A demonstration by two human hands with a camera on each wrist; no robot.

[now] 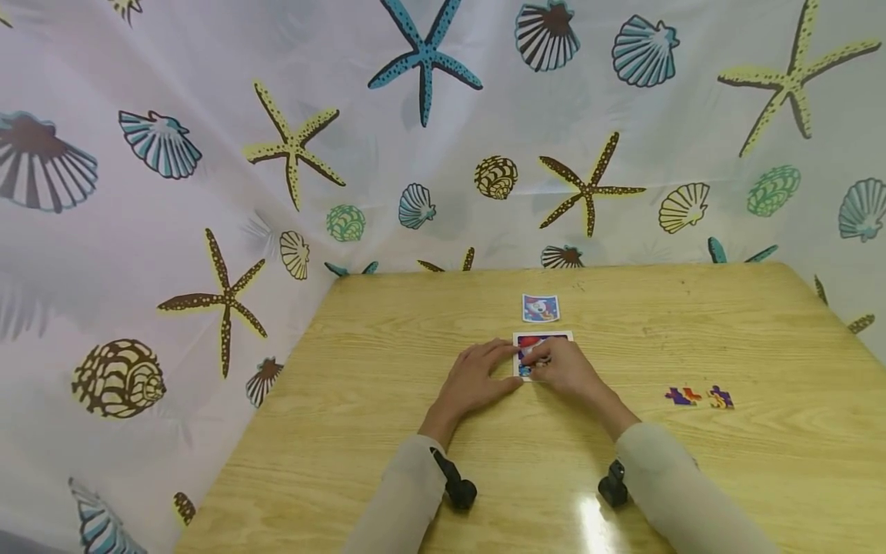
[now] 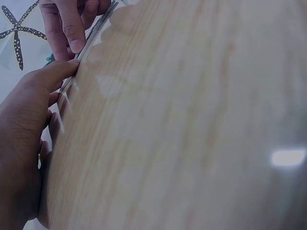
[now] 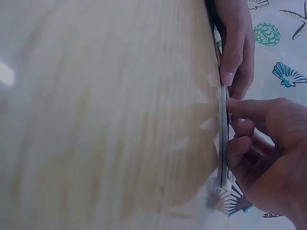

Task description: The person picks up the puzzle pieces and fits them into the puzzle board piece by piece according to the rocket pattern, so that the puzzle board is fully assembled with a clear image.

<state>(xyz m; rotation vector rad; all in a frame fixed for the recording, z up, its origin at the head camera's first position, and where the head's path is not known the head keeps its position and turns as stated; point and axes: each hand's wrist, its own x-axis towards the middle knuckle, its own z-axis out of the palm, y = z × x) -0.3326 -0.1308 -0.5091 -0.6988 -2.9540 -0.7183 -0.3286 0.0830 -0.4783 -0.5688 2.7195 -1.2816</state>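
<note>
A small white-framed jigsaw puzzle [image 1: 569, 335] with a red and blue picture lies flat on the wooden table. My left hand [image 1: 477, 375] rests at its left side, fingers reaching to the edge and thumb at the near left corner. Over the picture, my right hand [image 1: 566, 369] bends its thumb and fingers around a small dark puzzle piece [image 3: 229, 114], held against the board. In the right wrist view the board [image 3: 222, 163] appears edge-on as a thin layered strip. Much of the picture is hidden beneath the right hand.
Beyond the puzzle lies a small square picture card [image 1: 540, 308]. Loose puzzle pieces [image 1: 681, 396] in purple and orange sit to the right, with another cluster [image 1: 721, 398] beside them. A shell-and-starfish curtain [image 1: 443, 200] hangs behind the wooden table [image 1: 388, 323] and along its left.
</note>
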